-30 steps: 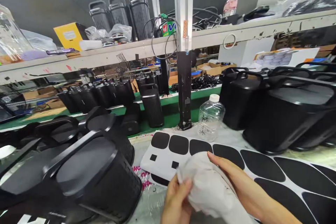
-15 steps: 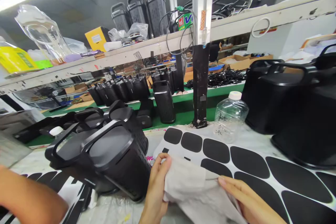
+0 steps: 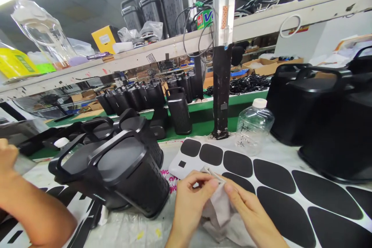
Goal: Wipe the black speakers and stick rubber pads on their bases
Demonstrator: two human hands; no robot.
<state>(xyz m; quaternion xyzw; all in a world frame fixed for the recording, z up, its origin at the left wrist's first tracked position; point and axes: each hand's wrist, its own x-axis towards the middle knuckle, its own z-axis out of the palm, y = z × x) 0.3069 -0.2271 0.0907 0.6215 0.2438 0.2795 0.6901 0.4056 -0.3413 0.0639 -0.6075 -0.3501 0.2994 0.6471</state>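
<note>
From where I stand, the cloth [image 3: 222, 211] hangs on the near side of the post [image 3: 222, 93], almost straight in front of it. The left hand [image 3: 190, 197] pinches the cloth's bunched upper edge between thumb and fingers, and the right hand [image 3: 244, 201] grips it the same way, just beside. The two thumbs nearly meet; the lower part droops in folds between the wrists.

Beyond the hands, spreading from before the post off to its right, lies a white sheet [image 3: 190, 168] with rounded black patches [image 3: 274, 175]. A clear bottle [image 3: 255, 128] with a white cap and dark marks stands upright just right of the post's foot. Farther right of the post are big black cases [image 3: 314, 108] with handles; more handled cases [image 3: 124, 159] sit to its left, on the near side.

A shelf [image 3: 145, 57] runs to either side of the post, carrying a yellow box [image 3: 104, 39] to its left. Well left of the post, on the near side, reaches a co-worker's arm [image 3: 37, 209]; I cannot tell whether that person's hand [image 3: 6, 155] holds anything.
</note>
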